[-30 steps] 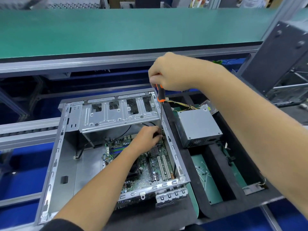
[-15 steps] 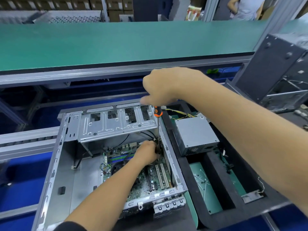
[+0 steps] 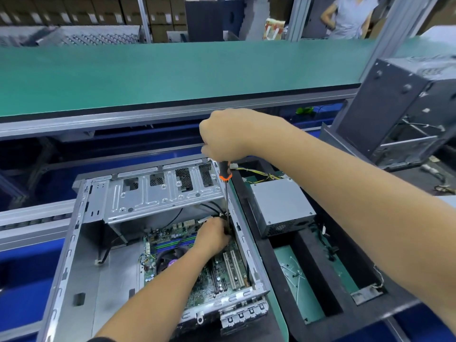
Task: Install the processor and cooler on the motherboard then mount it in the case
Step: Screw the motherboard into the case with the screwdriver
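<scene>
The open silver case [image 3: 81,262] lies on its side with the green motherboard [image 3: 209,280] inside it. A black cooler fan [image 3: 167,260] shows on the board, partly hidden by my left forearm. My right hand [image 3: 224,134] grips the top of a black and orange screwdriver [image 3: 225,172] held upright; its shaft runs down to the board's far right corner. There my left hand [image 3: 213,234] pinches the shaft near its tip. The tip and any screw are hidden by the fingers.
A grey power supply [image 3: 281,208] with yellow wires sits in a black foam tray [image 3: 318,265] right of the case. Another dark case [image 3: 404,107] stands at the far right. A green conveyor [image 3: 172,75] runs across behind. A person [image 3: 350,16] stands far back.
The view has tilted upward, so the case sits lower in the frame. My right hand has closed round the screwdriver handle again after loosening. My left hand stays at the board's corner.
</scene>
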{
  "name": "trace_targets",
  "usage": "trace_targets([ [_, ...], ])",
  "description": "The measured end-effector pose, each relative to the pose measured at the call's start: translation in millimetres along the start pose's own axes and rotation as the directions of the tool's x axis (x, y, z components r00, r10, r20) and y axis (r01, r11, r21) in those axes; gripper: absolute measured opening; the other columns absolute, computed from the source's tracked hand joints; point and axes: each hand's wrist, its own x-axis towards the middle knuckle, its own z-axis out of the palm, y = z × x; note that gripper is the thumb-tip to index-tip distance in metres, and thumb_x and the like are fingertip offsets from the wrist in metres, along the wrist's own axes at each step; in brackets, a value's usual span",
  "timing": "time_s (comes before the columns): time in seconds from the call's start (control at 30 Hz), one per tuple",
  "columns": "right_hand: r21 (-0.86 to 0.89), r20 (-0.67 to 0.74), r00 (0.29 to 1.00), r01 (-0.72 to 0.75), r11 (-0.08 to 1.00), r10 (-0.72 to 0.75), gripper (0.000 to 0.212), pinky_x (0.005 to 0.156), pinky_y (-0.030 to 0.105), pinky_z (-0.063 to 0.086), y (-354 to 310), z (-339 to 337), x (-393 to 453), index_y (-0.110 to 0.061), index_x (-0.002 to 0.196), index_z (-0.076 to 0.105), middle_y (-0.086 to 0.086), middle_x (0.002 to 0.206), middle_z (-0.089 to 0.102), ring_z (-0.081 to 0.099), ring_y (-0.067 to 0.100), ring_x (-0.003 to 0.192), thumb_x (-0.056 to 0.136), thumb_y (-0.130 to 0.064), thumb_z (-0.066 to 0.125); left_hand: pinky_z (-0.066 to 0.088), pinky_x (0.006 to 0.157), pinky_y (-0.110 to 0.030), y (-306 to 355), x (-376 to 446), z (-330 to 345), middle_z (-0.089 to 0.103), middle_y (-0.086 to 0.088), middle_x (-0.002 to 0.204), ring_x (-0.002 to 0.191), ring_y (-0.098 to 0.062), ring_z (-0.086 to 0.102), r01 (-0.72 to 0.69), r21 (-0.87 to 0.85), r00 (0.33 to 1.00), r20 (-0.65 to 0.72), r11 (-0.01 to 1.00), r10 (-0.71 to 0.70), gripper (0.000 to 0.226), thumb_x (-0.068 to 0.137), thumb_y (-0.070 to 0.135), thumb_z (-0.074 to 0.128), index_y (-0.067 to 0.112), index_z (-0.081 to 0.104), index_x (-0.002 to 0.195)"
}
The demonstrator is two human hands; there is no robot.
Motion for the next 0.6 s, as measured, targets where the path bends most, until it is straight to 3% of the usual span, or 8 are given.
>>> trace_targets([
  [0.07, -0.025, 0.033, 0.999, -0.016, 1.000, 0.017, 0.034, 0.047, 0.027, 0.026, -3, -2, -2, -0.017, 0.066, 0.038, 0.001, 0.063, 0.046, 0.041, 0.015, 0.054, 0.096, -0.030, 0.045, 0.046, 0.060, -0.031, 0, -1, 0, 0.067, -0.014, 0.084, 0.078, -0.030, 0.063, -0.004, 0.000, 1.000, 0.004, 1.000, 0.004, 0.009, 0.080, 0.013, 0.066, 0.005, 0.067, 0.082],
  [0.13, 0.000, 0.122, 0.992, -0.024, 1.000, 0.024, 0.043, 0.047, 0.027, 0.029, -5, -7, -5, -0.014, 0.065, 0.043, -0.001, 0.046, 0.051, 0.046, 0.015, 0.051, 0.099, -0.040, 0.041, 0.045, 0.060, -0.031, 0, -1, 1, 0.066, -0.012, 0.084, 0.079, -0.030, 0.063, -0.004, 0.008, 1.000, 0.011, 1.000, 0.004, 0.009, 0.081, 0.015, 0.066, 0.006, 0.067, 0.082],
  [0.2, 0.042, 0.192, 0.980, -0.062, 0.997, 0.053, 0.042, 0.048, 0.026, 0.036, -6, -11, -5, -0.012, 0.067, 0.047, -0.004, 0.025, 0.043, 0.052, 0.018, 0.042, 0.101, -0.035, 0.038, 0.046, 0.060, -0.032, 0, -1, 0, 0.067, -0.012, 0.086, 0.080, -0.030, 0.064, -0.006, 0.005, 1.000, 0.016, 1.000, 0.006, 0.009, 0.082, 0.016, 0.065, 0.007, 0.067, 0.082],
  [0.3, 0.044, 0.220, 0.974, -0.062, 0.997, 0.051, 0.033, 0.048, 0.025, 0.040, -6, -11, -3, -0.011, 0.069, 0.047, -0.007, 0.025, 0.042, 0.055, 0.020, 0.040, 0.099, -0.021, 0.039, 0.050, 0.065, -0.035, -2, 1, 0, 0.068, -0.013, 0.090, 0.082, -0.029, 0.064, -0.006, -0.010, 1.000, 0.031, 1.000, 0.006, 0.012, 0.081, 0.014, 0.065, 0.004, 0.068, 0.087],
  [0.37, 0.043, 0.252, 0.968, -0.019, 0.999, 0.007, 0.031, 0.050, 0.026, 0.040, -5, -12, -2, -0.010, 0.069, 0.050, -0.003, 0.032, 0.052, 0.059, 0.021, 0.048, 0.097, -0.021, 0.043, 0.052, 0.070, -0.036, -3, 1, 0, 0.068, -0.012, 0.095, 0.086, -0.029, 0.064, -0.006, -0.013, 0.999, 0.041, 1.000, 0.007, 0.015, 0.082, 0.015, 0.066, 0.005, 0.069, 0.093],
  [0.43, 0.010, 0.263, 0.963, 0.053, 0.999, -0.053, 0.014, 0.051, 0.026, 0.037, -4, -14, -2, -0.009, 0.085, 0.060, 0.007, 0.066, 0.068, 0.058, 0.021, 0.062, 0.092, -0.016, 0.050, 0.053, 0.071, -0.037, -4, 2, 0, 0.067, -0.011, 0.097, 0.086, -0.029, 0.064, 0.006, -0.008, 0.999, 0.054, 1.000, -0.005, 0.017, 0.082, 0.017, 0.065, 0.006, 0.068, 0.096],
  [0.5, 0.002, 0.249, 0.961, 0.125, 0.992, -0.121, 0.019, 0.052, 0.026, 0.033, -1, -15, -3, -0.013, 0.098, 0.063, 0.005, 0.093, 0.064, 0.051, 0.016, 0.069, 0.085, -0.006, 0.050, 0.054, 0.069, -0.037, -3, 2, 0, 0.068, -0.010, 0.094, 0.083, -0.028, 0.065, 0.020, -0.001, 0.997, 0.070, 1.000, -0.020, 0.016, 0.082, 0.017, 0.064, 0.007, 0.068, 0.094],
  [0.6, 0.054, 0.285, 0.935, 0.203, 0.978, -0.210, 0.032, 0.053, 0.021, 0.035, 3, -20, -4, -0.018, 0.090, 0.066, -0.007, 0.093, 0.065, 0.053, 0.008, 0.075, 0.079, 0.005, 0.045, 0.055, 0.070, -0.039, -3, 4, -1, 0.069, -0.010, 0.091, 0.082, -0.028, 0.066, 0.023, -0.018, 0.996, 0.085, 1.000, -0.022, 0.016, 0.080, 0.016, 0.065, 0.006, 0.069, 0.091],
])
